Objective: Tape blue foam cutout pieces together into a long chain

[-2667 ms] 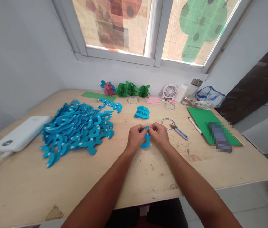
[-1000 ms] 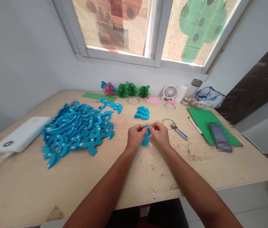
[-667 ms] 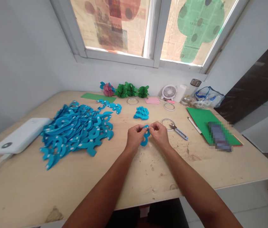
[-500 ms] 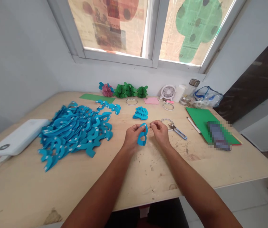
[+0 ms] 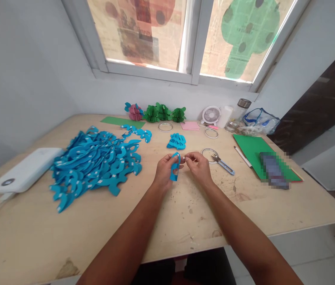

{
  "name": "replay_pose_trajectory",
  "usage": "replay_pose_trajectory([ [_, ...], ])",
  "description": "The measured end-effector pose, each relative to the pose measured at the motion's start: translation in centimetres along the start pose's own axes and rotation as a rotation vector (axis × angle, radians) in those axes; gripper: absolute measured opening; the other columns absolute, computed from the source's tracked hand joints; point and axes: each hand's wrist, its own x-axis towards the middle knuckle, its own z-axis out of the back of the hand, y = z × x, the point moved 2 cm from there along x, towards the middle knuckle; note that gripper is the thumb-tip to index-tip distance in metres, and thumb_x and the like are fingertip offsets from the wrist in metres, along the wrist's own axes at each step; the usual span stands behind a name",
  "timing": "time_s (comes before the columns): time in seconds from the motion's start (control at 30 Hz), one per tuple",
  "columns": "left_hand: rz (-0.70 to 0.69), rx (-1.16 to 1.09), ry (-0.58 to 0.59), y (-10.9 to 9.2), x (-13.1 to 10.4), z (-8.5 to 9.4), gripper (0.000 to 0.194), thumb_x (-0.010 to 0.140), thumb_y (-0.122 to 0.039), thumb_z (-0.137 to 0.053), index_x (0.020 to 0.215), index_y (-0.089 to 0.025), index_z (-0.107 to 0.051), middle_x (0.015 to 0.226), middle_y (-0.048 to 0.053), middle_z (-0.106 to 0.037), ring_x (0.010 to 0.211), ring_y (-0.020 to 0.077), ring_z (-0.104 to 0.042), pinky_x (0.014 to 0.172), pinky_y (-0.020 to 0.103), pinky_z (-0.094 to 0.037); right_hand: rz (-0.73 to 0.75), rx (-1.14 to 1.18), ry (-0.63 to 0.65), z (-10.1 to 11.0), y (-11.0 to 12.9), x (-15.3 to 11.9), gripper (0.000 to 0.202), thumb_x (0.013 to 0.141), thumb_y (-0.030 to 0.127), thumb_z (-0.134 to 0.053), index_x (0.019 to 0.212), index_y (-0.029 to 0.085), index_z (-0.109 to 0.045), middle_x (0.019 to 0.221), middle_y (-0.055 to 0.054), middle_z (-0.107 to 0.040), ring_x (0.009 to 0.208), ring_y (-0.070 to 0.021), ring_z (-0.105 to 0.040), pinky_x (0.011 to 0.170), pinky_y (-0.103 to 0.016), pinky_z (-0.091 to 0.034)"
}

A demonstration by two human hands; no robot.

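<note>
My left hand (image 5: 164, 169) is closed on a curved blue paper cutout (image 5: 174, 172), pinched by thumb and fingers and held upright above the table. Close to its right, my right hand (image 5: 198, 164) is in a pinch, with a tiny white bit (image 5: 184, 158) showing at the fingertips; what exactly it is, I cannot tell. Just beyond both hands lies a small stack of blue cutouts (image 5: 176, 141). A large heap of blue paper cutouts (image 5: 96, 158), many bearing small white squares, covers the left of the table.
Right of my hands lie blue thread snips (image 5: 223, 165) by a roll of tape (image 5: 210, 150), then a white pen (image 5: 242, 156) and a green sheet (image 5: 252, 146). A white power bank (image 5: 26, 168) sits far left. Green paper ornaments (image 5: 163, 112) and a small fan (image 5: 211, 115) line the back.
The blue cutout has turned more edge-on in my left hand. My right fingertips have come slightly nearer to it, and a white bit now shows at them.
</note>
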Motion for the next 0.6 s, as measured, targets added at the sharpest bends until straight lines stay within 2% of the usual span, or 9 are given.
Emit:
replay_pose_trajectory([
  [0.17,-0.054,0.094,-0.043,-0.12,-0.08,-0.13,0.024,0.059,-0.034,-0.068,0.069,-0.015,-0.057,0.069,0.005,-0.066,0.068,0.0166,-0.064,0.065,0.029,-0.049,0.09,-0.127,-0.005,0.2,0.54,-0.17,0.011,0.076,0.023,-0.052,0.074,0.021,-0.063,0.076,-0.004,-0.064,0.077,-0.0187,-0.053,0.076,-0.032,-0.04],
  [0.37,-0.129,0.187,-0.057,0.03,0.18,-0.23,0.024,0.061,-0.036,-0.066,0.07,-0.015,-0.059,0.066,0.004,-0.065,0.064,0.0148,-0.062,0.062,0.027,-0.048,0.081,-0.157,0.019,0.21,0.29,-0.11,0.01,0.078,0.021,-0.05,0.072,0.021,-0.058,0.077,-0.004,-0.061,0.078,-0.0186,-0.052,0.075,-0.032,-0.039],
  [0.6,-0.191,0.263,-0.123,0.04,-0.11,-0.15,0.018,0.063,-0.032,-0.063,0.07,-0.016,-0.059,0.064,0.003,-0.064,0.05,0.0091,-0.052,0.042,0.018,-0.037,0.079,-0.116,0.056,-0.35,-0.33,-0.28,0.009,0.08,0.02,-0.044,0.078,0.021,-0.052,0.084,-0.005,-0.059,0.084,-0.0195,-0.05,0.075,-0.032,-0.039],
])
